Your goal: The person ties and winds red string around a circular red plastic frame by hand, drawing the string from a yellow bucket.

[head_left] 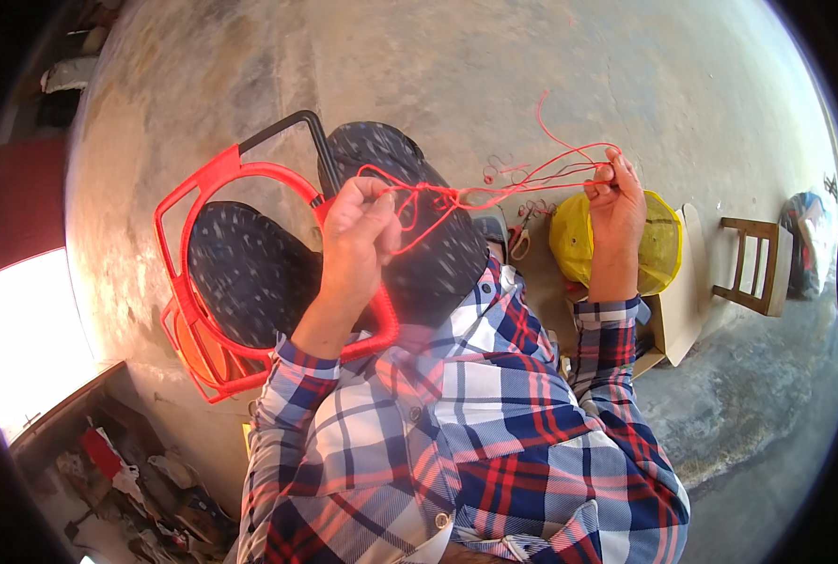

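A tangle of thin red cord (508,196) stretches between my hands above my lap, with loops and what looks like a knot nearer the left. My left hand (358,233) pinches the cord between thumb and fingers. Off to the right, raised a little higher, my right hand (616,209) is closed on the other end of the strands; one loose end curls up away from it. Under my left forearm lies a red plastic ring-shaped frame (186,246) with a black bar (308,118), my dark flecked trouser leg (245,268) showing through its opening.
Scissors with orange handles (519,246) lie beyond my right thigh, near cord scraps (533,208). A yellow container (661,246) stands by a cardboard box (687,296). Farther right are a small wooden stool (767,273) and a plastic bag (812,240). Clutter (141,475) fills the lower left.
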`<state>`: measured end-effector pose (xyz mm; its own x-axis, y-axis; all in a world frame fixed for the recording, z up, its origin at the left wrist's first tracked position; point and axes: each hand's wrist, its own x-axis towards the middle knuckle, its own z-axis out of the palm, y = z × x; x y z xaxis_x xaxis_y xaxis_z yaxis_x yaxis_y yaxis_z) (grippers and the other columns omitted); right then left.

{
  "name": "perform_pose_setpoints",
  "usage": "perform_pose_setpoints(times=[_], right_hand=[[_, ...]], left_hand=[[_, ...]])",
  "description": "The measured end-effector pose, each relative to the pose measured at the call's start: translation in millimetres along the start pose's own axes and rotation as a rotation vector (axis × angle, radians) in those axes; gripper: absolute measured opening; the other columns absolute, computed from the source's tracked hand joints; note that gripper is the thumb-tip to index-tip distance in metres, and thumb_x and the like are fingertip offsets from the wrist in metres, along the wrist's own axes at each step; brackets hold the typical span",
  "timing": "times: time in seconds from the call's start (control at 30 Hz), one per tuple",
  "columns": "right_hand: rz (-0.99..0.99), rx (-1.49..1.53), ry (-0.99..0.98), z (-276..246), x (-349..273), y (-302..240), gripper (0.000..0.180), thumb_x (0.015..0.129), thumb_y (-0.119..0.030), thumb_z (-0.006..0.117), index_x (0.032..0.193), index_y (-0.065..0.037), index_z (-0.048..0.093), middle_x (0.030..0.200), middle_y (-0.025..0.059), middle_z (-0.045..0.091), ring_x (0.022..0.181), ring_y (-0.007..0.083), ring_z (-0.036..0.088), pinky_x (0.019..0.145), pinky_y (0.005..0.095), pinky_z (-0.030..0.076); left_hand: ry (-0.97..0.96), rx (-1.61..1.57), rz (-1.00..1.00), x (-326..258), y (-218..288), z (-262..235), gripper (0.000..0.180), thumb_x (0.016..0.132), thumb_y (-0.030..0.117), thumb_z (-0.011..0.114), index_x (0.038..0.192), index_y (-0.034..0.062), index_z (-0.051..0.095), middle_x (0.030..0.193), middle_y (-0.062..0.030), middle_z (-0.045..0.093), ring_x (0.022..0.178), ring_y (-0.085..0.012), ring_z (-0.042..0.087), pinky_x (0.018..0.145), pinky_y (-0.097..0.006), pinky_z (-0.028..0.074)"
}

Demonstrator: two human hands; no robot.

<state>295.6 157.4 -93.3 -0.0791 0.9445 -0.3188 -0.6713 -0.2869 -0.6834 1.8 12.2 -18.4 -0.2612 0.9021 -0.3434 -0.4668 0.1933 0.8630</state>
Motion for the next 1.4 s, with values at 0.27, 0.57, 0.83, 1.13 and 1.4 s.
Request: perform_pose_setpoints(times=[0.27, 0.57, 0.83, 1.13, 1.4], right_hand=[[-0.257, -0.165, 0.344, -84.1, 17.5, -30.1, 0.017, 0.093, -0.015, 0.057, 0.102, 0.000, 0.062, 0.075, 0.0022, 0.059, 0.065, 0.0127, 0.055, 0.064, 0.0286, 0.049], [-0.376, -1.221, -0.439, 49.7, -31.2, 48.6, 0.012, 0.083, -0.013, 0.066, 0.090, -0.003, 0.067, 0.084, 0.0100, 0.064, 0.072, 0.0220, 0.064, 0.060, 0.0320, 0.049], [-0.054, -0.944, -0.878, 116.2, -25.7, 84.2, 0.019, 0.086, -0.013, 0.066, 0.101, -0.002, 0.064, 0.083, 0.0030, 0.066, 0.068, 0.0085, 0.056, 0.062, 0.0241, 0.046], [0.381, -0.290, -0.341, 92.3, -29.5, 72.0, 0.004, 0.088, -0.009, 0.059, 0.087, -0.005, 0.061, 0.072, 0.0029, 0.059, 0.058, 0.0086, 0.052, 0.053, 0.0218, 0.041], [0.250, -0.001, -0.159, 77.5, -30.9, 48.7, 0.005, 0.091, -0.013, 0.057, 0.091, -0.010, 0.054, 0.061, -0.0036, 0.045, 0.047, 0.0052, 0.035, 0.045, 0.0214, 0.028]], left_hand=[[0.019, 0.050, 0.020, 2.5, -1.5, -2.6, 0.012, 0.093, 0.015, 0.056, 0.096, 0.0063, 0.049, 0.061, 0.0005, 0.045, 0.050, -0.0074, 0.043, 0.043, -0.020, 0.031], [-0.033, 0.075, 0.001, -0.4, -1.7, 3.7, 0.011, 0.092, 0.014, 0.057, 0.095, 0.0059, 0.050, 0.062, 0.0008, 0.046, 0.050, -0.0065, 0.043, 0.042, -0.020, 0.030], [-0.044, 0.063, 0.004, 0.5, -1.9, 1.9, 0.011, 0.093, 0.013, 0.057, 0.096, 0.0054, 0.050, 0.062, 0.0010, 0.046, 0.049, -0.0066, 0.042, 0.042, -0.019, 0.031], [-0.061, 0.329, -0.030, -3.6, -4.9, 3.7, 0.011, 0.094, 0.013, 0.055, 0.098, 0.0028, 0.054, 0.073, -0.0032, 0.056, 0.055, -0.0062, 0.047, 0.048, -0.019, 0.037], [-0.022, 0.442, 0.351, -0.7, -12.1, 4.8, 0.024, 0.087, 0.004, 0.059, 0.111, 0.0001, 0.054, 0.117, -0.0096, 0.053, 0.066, -0.0056, 0.049, 0.063, -0.021, 0.043]])
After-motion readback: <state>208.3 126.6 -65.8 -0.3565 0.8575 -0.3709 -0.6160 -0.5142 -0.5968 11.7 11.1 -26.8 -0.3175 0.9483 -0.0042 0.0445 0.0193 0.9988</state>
